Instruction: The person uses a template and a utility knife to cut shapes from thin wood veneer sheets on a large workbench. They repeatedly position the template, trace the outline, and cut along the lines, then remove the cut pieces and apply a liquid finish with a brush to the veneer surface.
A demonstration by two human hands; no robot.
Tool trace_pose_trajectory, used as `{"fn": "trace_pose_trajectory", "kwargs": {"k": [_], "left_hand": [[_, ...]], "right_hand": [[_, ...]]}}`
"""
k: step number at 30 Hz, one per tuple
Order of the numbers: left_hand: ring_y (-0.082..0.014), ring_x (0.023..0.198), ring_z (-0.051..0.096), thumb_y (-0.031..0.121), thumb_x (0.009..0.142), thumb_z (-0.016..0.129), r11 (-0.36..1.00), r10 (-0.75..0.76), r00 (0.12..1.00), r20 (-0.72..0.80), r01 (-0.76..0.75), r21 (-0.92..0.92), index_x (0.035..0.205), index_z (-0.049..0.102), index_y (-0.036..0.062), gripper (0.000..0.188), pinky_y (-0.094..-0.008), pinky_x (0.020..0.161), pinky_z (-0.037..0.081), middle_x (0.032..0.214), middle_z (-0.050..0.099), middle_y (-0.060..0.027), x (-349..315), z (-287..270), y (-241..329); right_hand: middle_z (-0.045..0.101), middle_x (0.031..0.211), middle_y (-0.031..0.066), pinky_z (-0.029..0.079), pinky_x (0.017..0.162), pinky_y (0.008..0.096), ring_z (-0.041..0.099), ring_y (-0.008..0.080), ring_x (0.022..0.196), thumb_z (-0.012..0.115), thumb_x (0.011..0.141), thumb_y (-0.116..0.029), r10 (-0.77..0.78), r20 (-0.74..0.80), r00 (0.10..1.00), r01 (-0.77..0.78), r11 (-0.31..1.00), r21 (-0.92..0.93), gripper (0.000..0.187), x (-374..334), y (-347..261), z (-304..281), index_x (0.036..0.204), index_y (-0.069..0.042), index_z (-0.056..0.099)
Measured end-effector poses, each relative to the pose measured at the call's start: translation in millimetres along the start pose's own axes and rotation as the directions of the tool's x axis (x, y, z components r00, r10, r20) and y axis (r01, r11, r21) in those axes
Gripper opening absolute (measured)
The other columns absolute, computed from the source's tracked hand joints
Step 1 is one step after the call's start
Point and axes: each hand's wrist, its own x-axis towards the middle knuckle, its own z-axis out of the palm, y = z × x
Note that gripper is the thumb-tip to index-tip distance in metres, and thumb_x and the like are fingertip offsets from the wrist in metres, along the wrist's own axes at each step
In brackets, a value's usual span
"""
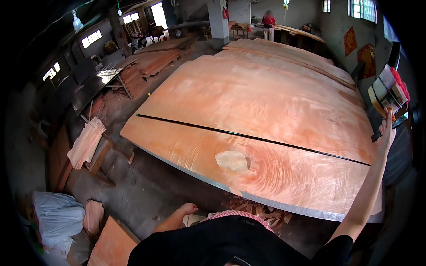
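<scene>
The broad wood veneer sheet (262,102) is already spread over the tabletop (330,216), reaching almost to its grey near edge. A long dark strip (230,133) lies across it from side to side, and a pale patch (231,161) sits flat on the nearer part, between strip and edge. Whether the patch is fixed down cannot be told; a darker spot shows just beside its right side (a gap or only a shadow). The surface looks rippled around there, so the sheet seems laid out but not finished, with this near area the likeliest part left. Farther back, a folded layer lies across the far end.

The right arm stretches far out to the right edge, elbow nearly straight. The right hand (387,127) is at a dark-handled tool (376,136), fingers pointing up and away; whether they pinch it or only rest against it cannot be told. A white and red bundle (390,91) stands just beyond. The left arm hangs low near the waist, bent, and the left hand (190,208) looks loosely curled, with nothing visible in it; whether it is closed cannot be told.
</scene>
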Motion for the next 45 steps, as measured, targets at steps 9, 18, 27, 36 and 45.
{"fn": "trace_pose_trajectory", "kwargs": {"k": [9,18,27,36,45], "left_hand": [[-0.0304,0.080,0.057,0.037,0.076,0.050,0.980,0.201,0.980,0.013,-0.201,-0.008,0.088,0.060,0.0044,0.036,-0.0379,0.068,0.044,0.083,0.060,-0.0164,24.9,30.3,-35.4],[-0.0277,0.084,0.057,0.034,0.078,0.049,0.995,0.058,0.981,0.183,-0.071,0.064,0.092,0.060,0.0042,0.035,-0.0361,0.071,0.043,0.086,0.060,-0.0155,38.8,38.5,-82.0],[-0.0291,0.086,0.056,0.034,0.076,0.052,0.979,0.176,0.982,0.074,-0.183,0.088,0.095,0.060,0.0037,0.037,-0.0354,0.074,0.043,0.091,0.059,-0.0157,26.0,12.9,-22.7],[-0.0257,0.081,0.057,0.033,0.076,0.053,0.986,0.156,0.987,0.038,-0.158,0.057,0.095,0.060,0.0057,0.034,-0.0339,0.072,0.044,0.087,0.061,-0.0125,9.5,26.5,-0.7],[-0.0213,0.088,0.056,0.030,0.078,0.056,0.707,0.640,0.688,-0.343,-0.702,-0.089,0.110,0.050,0.0066,0.041,-0.0292,0.076,0.043,0.096,0.058,-0.0119,-32.7,-97.5,273.8]], "right_hand": [[0.053,0.074,-0.0029,0.022,0.042,0.0147,0.035,0.0009,0.049,0.057,0.079,-0.024,0.007,-0.132,0.991,0.003,0.997,0.078,0.029,-5.1,-1.4,-40.2,0.100,-0.004,0.055],[0.053,0.071,-0.0020,0.022,0.037,0.0152,0.032,0.0000,0.046,0.063,0.075,-0.024,-0.150,-0.348,0.925,0.170,0.985,0.028,0.023,-2.5,-19.6,-40.9,0.086,-0.006,0.054],[0.054,0.074,0.0005,0.037,0.053,0.0215,0.045,0.0078,0.058,0.065,0.074,-0.020,-0.267,-0.206,0.941,0.170,0.903,-0.394,0.026,16.5,15.8,-60.0,0.088,-0.002,0.052],[0.035,0.059,-0.0086,0.020,0.038,0.0153,0.028,-0.0014,0.044,0.051,0.082,-0.013,0.034,-0.011,0.999,-0.035,0.970,-0.242,0.025,-65.7,26.2,-52.5,0.106,-0.005,0.050],[0.037,0.054,-0.0069,0.023,0.036,0.0176,0.031,0.0029,0.040,0.059,0.077,-0.020,0.781,0.166,0.603,-0.737,0.624,-0.261,0.015,-267.9,131.0,-39.0,0.077,-0.010,0.048]]}}
